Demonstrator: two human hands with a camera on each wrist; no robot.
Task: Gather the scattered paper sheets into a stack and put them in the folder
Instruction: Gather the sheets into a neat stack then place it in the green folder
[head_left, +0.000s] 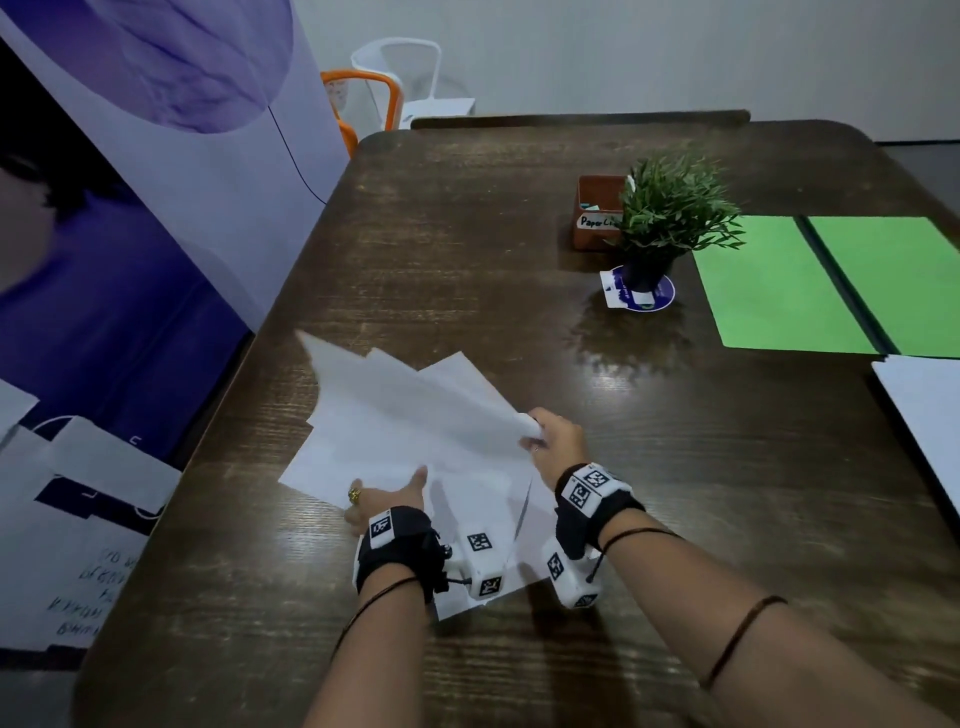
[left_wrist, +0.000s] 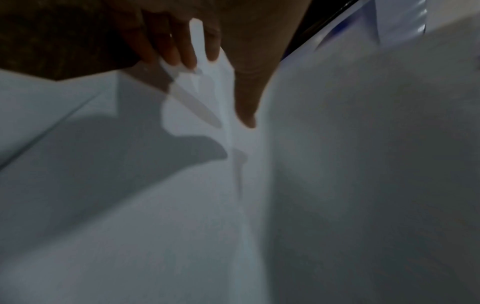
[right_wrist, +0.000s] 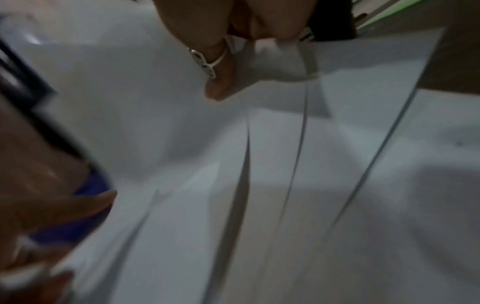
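Several white paper sheets (head_left: 415, 415) lie fanned and overlapping on the dark wooden table (head_left: 675, 493), near its left edge. My right hand (head_left: 535, 441) pinches the right corner of the top sheets and holds that corner lifted; the right wrist view shows its curled fingers (right_wrist: 265, 22) on the crumpled corner (right_wrist: 280, 61). My left hand (head_left: 389, 493) rests on the pile's near-left edge, thumb and fingers straight. In the left wrist view the thumb (left_wrist: 246, 92) lies flat on the sheets (left_wrist: 182, 205). The green folder (head_left: 779, 291) lies open at the far right.
A potted plant (head_left: 670, 208) on a round coaster and a brown labelled box (head_left: 597, 213) stand between the pile and the folder. Another white sheet (head_left: 924, 415) lies at the table's right edge. A purple banner (head_left: 130, 260) stands along the left side; chairs (head_left: 395, 78) are behind.
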